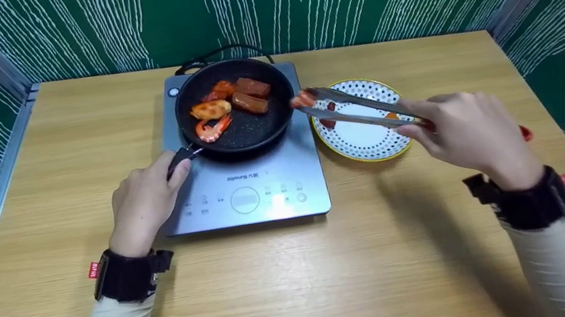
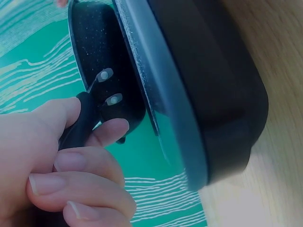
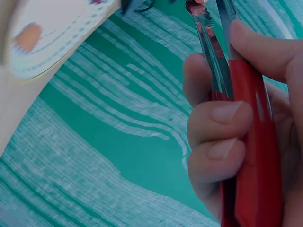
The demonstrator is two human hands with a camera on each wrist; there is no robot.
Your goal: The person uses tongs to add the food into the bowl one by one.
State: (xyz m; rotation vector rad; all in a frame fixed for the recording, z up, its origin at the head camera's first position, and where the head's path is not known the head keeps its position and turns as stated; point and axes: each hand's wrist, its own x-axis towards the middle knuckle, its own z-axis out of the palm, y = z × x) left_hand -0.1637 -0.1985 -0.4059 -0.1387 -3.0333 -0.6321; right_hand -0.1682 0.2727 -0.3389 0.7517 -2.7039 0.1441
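My left hand (image 1: 148,202) grips the black handle (image 2: 78,120) of a frying pan (image 1: 249,136) on an induction cooker (image 1: 283,164). Inside the pan lie a shrimp (image 1: 210,134), a browned yellow piece (image 1: 211,110), two scored sausage pieces (image 1: 249,102) and a reddish-orange piece (image 1: 222,89). My right hand (image 1: 469,131) holds metal tongs (image 1: 351,118) by their red handles (image 3: 258,156). Between the tong tips is a blurred red-and-white piece of food (image 1: 303,99), just off the pan's right rim. Beneath the tongs sits a dotted plate (image 1: 366,152) bearing a few food bits.
Behind the pan a black cable (image 1: 239,46) loops along the table's back edge. Green walls (image 1: 289,0) with white streaks enclose the wooden table (image 1: 293,284) at the back and sides. A small red object (image 1: 526,133) shows past the right hand.
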